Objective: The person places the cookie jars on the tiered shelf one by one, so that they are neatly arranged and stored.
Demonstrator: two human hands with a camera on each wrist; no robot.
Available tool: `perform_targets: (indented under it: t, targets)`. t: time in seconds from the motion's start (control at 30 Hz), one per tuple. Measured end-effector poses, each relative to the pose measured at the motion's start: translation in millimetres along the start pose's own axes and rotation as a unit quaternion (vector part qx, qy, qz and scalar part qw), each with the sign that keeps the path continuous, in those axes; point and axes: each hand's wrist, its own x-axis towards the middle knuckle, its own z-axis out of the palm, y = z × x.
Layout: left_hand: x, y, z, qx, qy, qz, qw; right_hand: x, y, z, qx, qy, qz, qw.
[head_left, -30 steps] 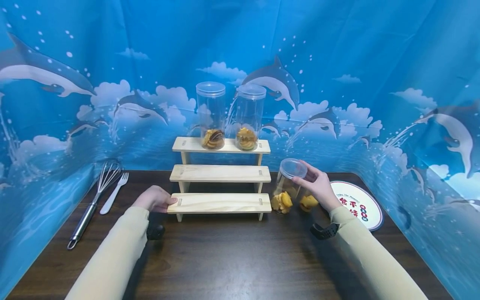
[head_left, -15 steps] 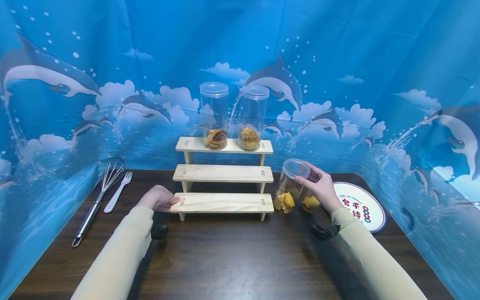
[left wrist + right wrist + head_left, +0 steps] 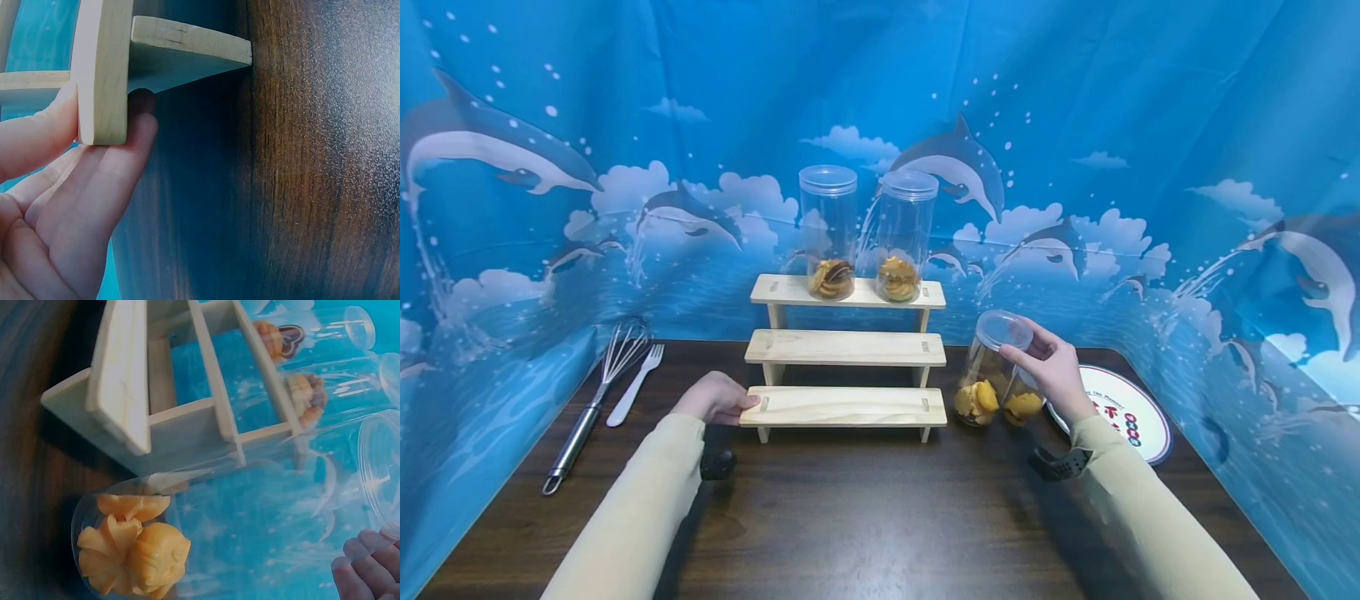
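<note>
My left hand (image 3: 718, 397) pinches the left end of the lowest step of a three-tier wooden display stand (image 3: 844, 406). In the left wrist view, the thumb lies on top of the board (image 3: 103, 75) and the fingers underneath. To the right of the stand, my right hand (image 3: 1054, 367) grips a tall clear jar just below its round lid (image 3: 1004, 330). That jar leans to the right in the head view. Yellow-orange cookie-like pieces (image 3: 134, 550) lie at its bottom. Another clear jar with a yellow piece (image 3: 1022, 407) is close beside it, partly hidden by the hand.
Two lidded clear jars (image 3: 828, 225) (image 3: 908, 229) with cookies stand on the top step. A whisk (image 3: 597, 400) and a white fork (image 3: 634, 387) lie at left on the dark table (image 3: 865, 517). A round printed plate (image 3: 1138, 408) is at right, partly behind the right arm.
My right hand has moved a little to the right with the gripped jar, bringing it nearer the other jar. My left hand stays on the stand. The head view shifted slightly earlier.
</note>
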Motion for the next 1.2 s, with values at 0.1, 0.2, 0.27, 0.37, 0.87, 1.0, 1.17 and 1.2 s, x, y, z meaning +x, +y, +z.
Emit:
perform_targets:
  t: [0.1,0.2,0.27,0.37,0.87,1.0,1.17,1.2]
  targets:
    - [-2.0,-0.3,-1.8,0.003,0.004,-0.005,1.0000,1.5,-9,-1,-0.003,0.005,-0.003,1.0000]
    - [-4.5,-0.1,-3.2,0.002,0.005,-0.005,1.0000,2.8,-20,-1,-0.005,0.013,-0.011,0.9998]
    - [-5.9,0.0,-3.9,0.000,0.005,-0.003,1.0000,3.3,-27,-1,-0.005,0.016,-0.016,0.9997]
    - [-6.6,-0.7,-4.6,-0.004,0.005,0.000,1.0000,3.9,-36,-2,-0.004,0.023,-0.020,0.9995]
    - [-1.9,-0.7,-1.9,-0.012,0.005,0.005,0.9999,7.7,-72,-3,0.016,0.056,-0.058,0.9966]
    - [-2.1,-0.4,-1.5,-0.012,0.003,0.005,0.9999,7.4,-81,2,0.020,0.049,-0.062,0.9966]
    - [-1.9,0.0,-0.3,-0.008,0.001,0.006,1.0000,10.3,-88,11,0.037,0.035,-0.075,0.9959]
    - [-1.9,0.6,0.1,-0.007,0.001,0.006,1.0000,11.6,-89,13,0.041,0.033,-0.080,0.9954]
